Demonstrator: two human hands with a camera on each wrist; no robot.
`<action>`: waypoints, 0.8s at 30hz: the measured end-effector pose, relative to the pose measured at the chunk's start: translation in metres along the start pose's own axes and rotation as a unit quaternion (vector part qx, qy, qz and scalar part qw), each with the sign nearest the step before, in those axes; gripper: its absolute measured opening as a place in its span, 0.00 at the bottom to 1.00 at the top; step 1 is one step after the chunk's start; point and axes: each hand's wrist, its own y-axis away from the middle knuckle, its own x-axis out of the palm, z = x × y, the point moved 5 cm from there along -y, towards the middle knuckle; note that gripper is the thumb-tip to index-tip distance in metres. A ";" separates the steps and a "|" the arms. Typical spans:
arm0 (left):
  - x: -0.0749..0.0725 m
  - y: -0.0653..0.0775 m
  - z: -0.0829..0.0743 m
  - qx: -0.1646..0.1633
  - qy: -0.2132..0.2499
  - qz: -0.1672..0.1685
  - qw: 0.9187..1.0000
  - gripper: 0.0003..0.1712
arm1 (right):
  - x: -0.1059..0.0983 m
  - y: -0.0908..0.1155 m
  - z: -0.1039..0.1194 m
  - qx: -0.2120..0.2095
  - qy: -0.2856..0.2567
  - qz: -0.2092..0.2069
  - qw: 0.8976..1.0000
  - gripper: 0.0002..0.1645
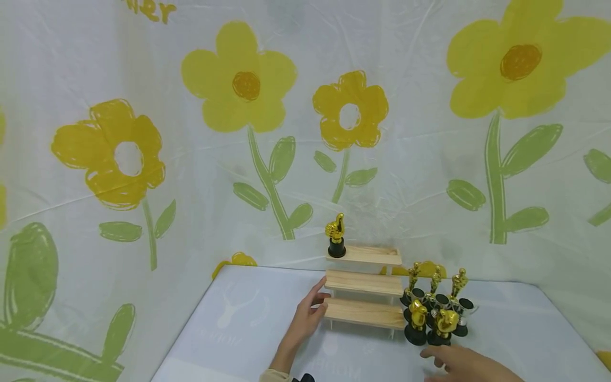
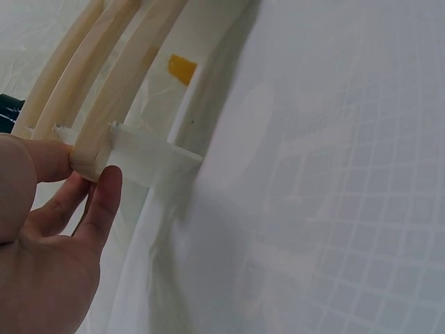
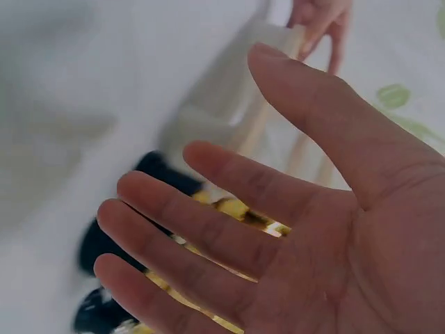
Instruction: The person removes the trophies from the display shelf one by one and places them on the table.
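Six gold trophies (image 1: 436,310), one wooden stepped stand (image 1: 365,284).

A three-tiered wooden step stand (image 1: 365,286) of pale planks on white supports sits on the table toward the far edge. The left hand (image 1: 307,313) touches the left end of its lowest step. Just right of the stand, a tight cluster of small gold trophies (image 1: 436,310) on black bases stands upright. The right hand (image 1: 460,361), fingers spread, hovers just in front of them.
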 end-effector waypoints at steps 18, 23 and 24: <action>-0.003 0.003 -0.014 -0.006 0.012 0.006 1.000 0.34 | -0.081 -0.003 0.147 -0.220 0.061 -0.097 0.969 0.31; -0.004 0.004 -0.017 -0.003 0.004 0.001 1.000 0.33 | -0.095 -0.034 0.161 -0.194 0.048 -0.188 0.962 0.34; -0.004 0.004 -0.018 -0.001 0.002 0.001 1.000 0.33 | -0.097 -0.041 0.163 -0.188 0.048 -0.204 0.960 0.34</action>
